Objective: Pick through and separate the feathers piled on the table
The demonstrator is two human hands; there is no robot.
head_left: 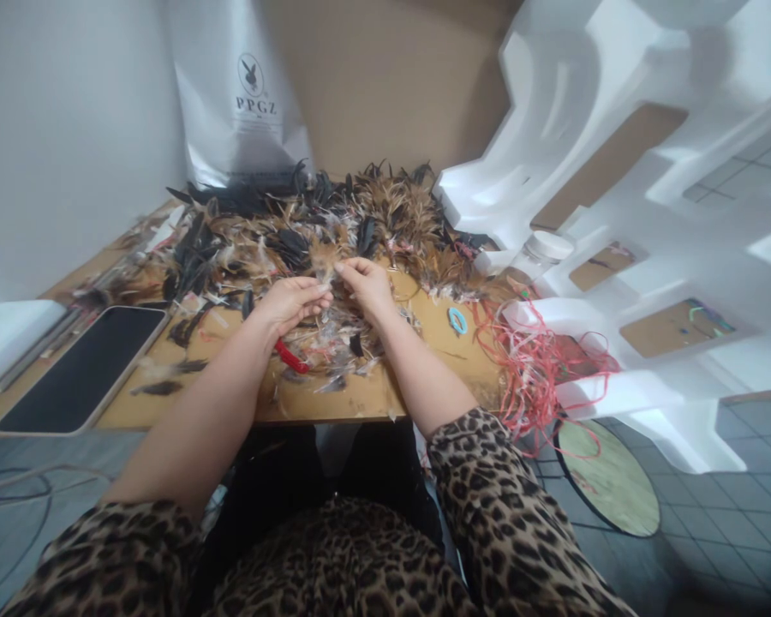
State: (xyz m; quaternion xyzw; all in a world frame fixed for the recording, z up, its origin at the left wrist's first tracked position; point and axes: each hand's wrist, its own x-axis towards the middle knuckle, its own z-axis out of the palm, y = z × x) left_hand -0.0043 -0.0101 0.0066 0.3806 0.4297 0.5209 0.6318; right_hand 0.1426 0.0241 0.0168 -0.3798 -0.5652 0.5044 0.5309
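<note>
My left hand (295, 302) is closed in a pinch on the pale base of a small tuft of brown feathers (325, 257). Close beside it, my right hand (367, 287) pinches at the same tuft, thumb and finger together near its right side. Under and around both hands lie loose feathers and fluff on the wooden table. A red curved piece (291, 356) lies below my left hand, its kind unclear. Beyond the hands spreads a heap of brown and black feathers (283, 223), with fuller brown bunches (398, 206) toward the back.
A smartphone (86, 368) lies at the left of the table (450, 368). To the right are a light-blue ring (457, 321), tangled pink-red strips (540, 368), a lidded jar (543, 253) and white foam packaging (591, 103). A silver bag (231, 103) stands behind.
</note>
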